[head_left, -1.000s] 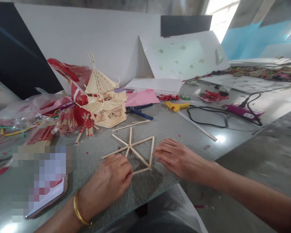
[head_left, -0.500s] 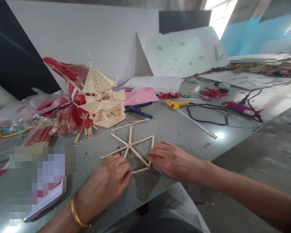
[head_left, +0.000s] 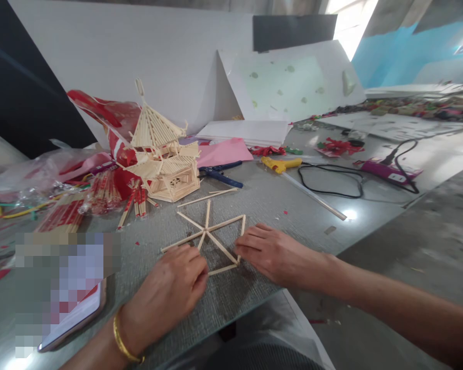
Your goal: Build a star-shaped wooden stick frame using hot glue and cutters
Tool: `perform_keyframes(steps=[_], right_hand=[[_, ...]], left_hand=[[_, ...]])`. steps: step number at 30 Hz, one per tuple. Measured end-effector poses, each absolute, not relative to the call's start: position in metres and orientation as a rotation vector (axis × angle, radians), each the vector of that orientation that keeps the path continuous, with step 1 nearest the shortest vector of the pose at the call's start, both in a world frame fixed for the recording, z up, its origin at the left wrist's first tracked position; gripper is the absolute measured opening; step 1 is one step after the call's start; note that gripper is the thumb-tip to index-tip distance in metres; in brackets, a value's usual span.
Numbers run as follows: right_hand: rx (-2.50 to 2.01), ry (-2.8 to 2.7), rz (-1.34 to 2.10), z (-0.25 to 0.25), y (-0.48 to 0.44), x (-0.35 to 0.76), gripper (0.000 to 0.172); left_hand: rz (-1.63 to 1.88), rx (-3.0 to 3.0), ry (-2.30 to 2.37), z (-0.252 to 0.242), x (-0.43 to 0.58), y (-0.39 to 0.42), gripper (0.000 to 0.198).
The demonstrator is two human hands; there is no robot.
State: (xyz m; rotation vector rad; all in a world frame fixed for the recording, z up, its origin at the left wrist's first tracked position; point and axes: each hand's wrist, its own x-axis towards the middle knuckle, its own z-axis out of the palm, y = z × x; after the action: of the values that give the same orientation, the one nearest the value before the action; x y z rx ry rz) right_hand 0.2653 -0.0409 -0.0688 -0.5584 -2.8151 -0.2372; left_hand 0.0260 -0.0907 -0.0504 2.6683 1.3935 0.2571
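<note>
A spoked frame of thin wooden sticks lies flat on the table, its spokes meeting at one centre and rim sticks joining some ends on the right and near sides. My left hand, with a gold bangle at the wrist, has its fingers closed at the frame's near left; it covers the end of a spoke and of the near rim stick. On the right side my right hand pinches the rim stick between two spoke ends. Behind the frame, loose sticks lie on the table.
A pagoda-like stick model stands behind, beside blue-handled pliers. A yellow glue gun with a long glue stick and black cord lies at right. Bundled sticks are at left, a phone at front left. The table edge runs close to me.
</note>
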Motion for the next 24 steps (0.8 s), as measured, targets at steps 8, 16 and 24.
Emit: perform_keyframes(steps=[8, 16, 24], right_hand=[[-0.628, -2.681, -0.389, -0.037, -0.008, 0.304, 0.029], [-1.501, -2.649, -0.451, 0.022, 0.116, 0.391, 0.032], [-1.527, -2.888, -0.278, -0.011, 0.18, 0.411, 0.032]], left_hand=[[0.234, 2.678, 1.407, -0.048, 0.028, -0.091, 0.02], [0.134, 2.685, 1.399, -0.045, 0.032, -0.093, 0.023], [0.309, 2.759, 1.322, -0.071, 0.022, -0.092, 0.026]])
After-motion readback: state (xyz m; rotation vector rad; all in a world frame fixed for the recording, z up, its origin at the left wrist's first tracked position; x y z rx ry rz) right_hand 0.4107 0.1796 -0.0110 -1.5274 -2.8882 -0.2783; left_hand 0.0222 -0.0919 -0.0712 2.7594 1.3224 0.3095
